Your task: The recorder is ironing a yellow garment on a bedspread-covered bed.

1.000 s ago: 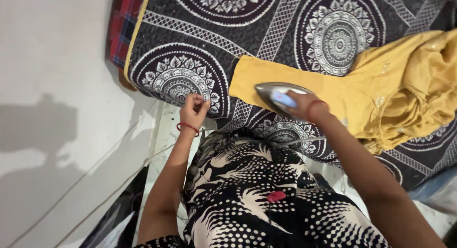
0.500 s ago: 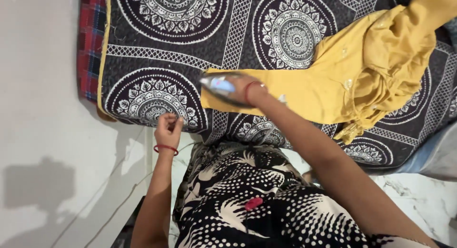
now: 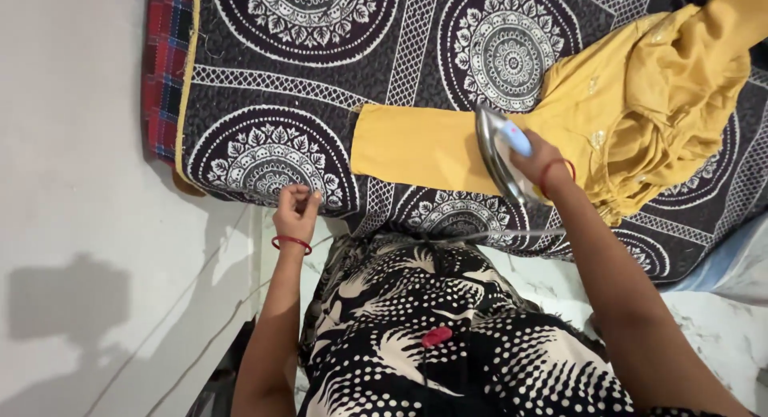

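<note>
A yellow garment [image 3: 608, 105] lies on a black-and-white patterned bed cover [image 3: 320, 73], one sleeve spread flat toward the left and the rest bunched at the right. My right hand [image 3: 544, 165] grips a silver clothes iron [image 3: 500, 149] resting on the flat sleeve near its right end. My left hand [image 3: 296, 213], with a red bangle at the wrist, hovers by the cover's near edge with fingers pinched together; I cannot tell if it holds anything.
A red checked blanket [image 3: 164, 73] shows under the cover at the left edge. The iron's cord [image 3: 480, 235] runs along the near edge of the bed. Pale marble floor [image 3: 96, 225] lies to the left. My black-and-white patterned dress [image 3: 448, 337] fills the foreground.
The iron has slid from the sleeve's left part toward its right end, with my right hand. My left hand stayed by the cover's edge. The view shifted slightly.
</note>
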